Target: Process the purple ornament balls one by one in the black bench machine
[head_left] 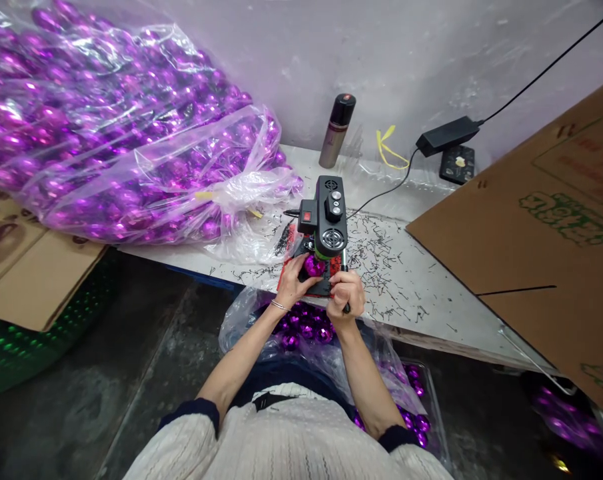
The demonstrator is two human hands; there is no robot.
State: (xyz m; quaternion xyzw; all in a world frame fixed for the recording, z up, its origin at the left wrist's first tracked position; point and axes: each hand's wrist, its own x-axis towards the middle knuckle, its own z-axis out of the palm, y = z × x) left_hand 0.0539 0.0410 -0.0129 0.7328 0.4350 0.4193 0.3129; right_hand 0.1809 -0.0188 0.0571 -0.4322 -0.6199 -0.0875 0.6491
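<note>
A small black bench machine (330,207) with round vents and a red switch stands on the white table (421,267). Beneath its head sits a shiny purple ball ornament (314,265). My left hand (292,283) grips that ball from the left, thumb and fingers around its near side. On the right side of the machine, my right hand (347,293) is wrapped around the black lever handle (344,260). More purple balls (306,327) lie in an open plastic bag on my lap, just below the table edge.
A big clear bag of purple balls (131,133) fills the left side. Behind the machine stand a spray can (337,130) and a power adapter (448,135). Thin black bits (391,257) litter the tabletop. At the right a cardboard box (546,233) leans in.
</note>
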